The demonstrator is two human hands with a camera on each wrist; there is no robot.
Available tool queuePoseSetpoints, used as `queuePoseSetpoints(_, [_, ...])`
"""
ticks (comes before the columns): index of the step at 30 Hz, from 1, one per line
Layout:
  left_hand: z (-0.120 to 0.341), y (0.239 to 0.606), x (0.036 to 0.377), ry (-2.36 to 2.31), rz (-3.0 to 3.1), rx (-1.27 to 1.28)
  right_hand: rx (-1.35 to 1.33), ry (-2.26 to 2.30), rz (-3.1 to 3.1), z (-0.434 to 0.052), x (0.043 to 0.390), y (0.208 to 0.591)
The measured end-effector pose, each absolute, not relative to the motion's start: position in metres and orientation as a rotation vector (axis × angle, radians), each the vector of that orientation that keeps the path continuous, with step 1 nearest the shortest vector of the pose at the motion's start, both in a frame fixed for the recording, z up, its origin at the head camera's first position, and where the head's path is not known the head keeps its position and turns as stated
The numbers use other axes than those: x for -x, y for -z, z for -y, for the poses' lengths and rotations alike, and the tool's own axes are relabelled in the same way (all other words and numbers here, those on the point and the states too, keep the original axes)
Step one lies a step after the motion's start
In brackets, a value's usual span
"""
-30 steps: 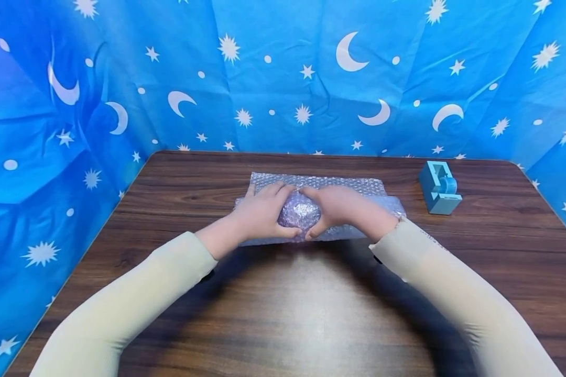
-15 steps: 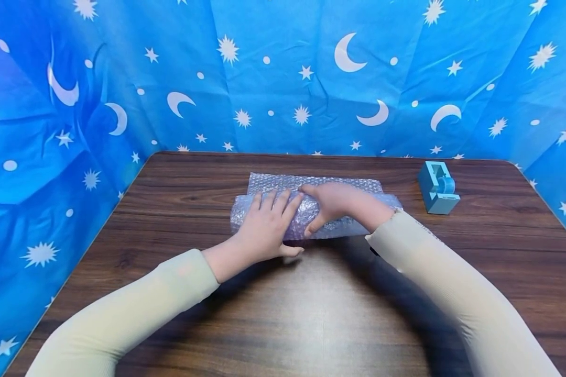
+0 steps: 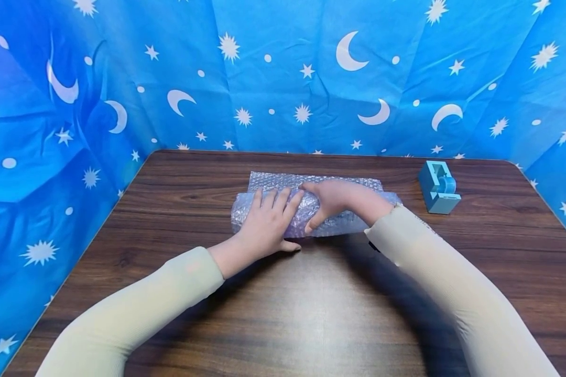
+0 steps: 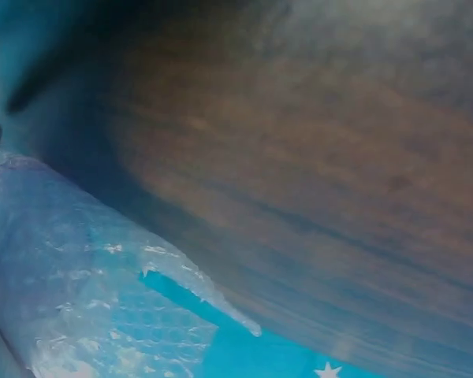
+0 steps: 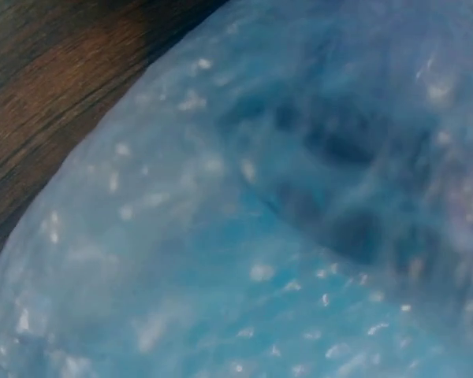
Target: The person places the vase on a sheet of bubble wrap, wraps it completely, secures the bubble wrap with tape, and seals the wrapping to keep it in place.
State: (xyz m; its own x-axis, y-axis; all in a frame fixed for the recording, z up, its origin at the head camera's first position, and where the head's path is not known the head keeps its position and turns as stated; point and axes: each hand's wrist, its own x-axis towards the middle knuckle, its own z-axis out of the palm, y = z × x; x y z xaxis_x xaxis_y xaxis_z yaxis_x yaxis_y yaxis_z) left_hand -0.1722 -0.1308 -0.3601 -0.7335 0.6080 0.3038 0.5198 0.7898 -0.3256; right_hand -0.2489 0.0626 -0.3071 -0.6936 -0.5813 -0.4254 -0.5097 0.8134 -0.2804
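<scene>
Bubble wrap [image 3: 306, 213], one bundle with one flat flap behind it, lying towards the far edge of one wooden table [image 3: 311, 314]. Left to right: my one left hand [image 3: 265, 226], four fingers spread straight over the bundle; my one right hand [image 3: 334, 200], thumb and fingers curved round it, gripping; standing apart, one blue tape dispenser [image 3: 435, 196] with one roll of tape [image 3: 448, 185].
</scene>
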Motion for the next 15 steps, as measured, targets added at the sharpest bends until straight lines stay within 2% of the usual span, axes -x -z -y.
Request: queuePoseSetpoints(15, [0.119,0.353,0.18,-0.244,2.625,0.855,0.804,0.252,-2.467,-0.067,0.253,0.31])
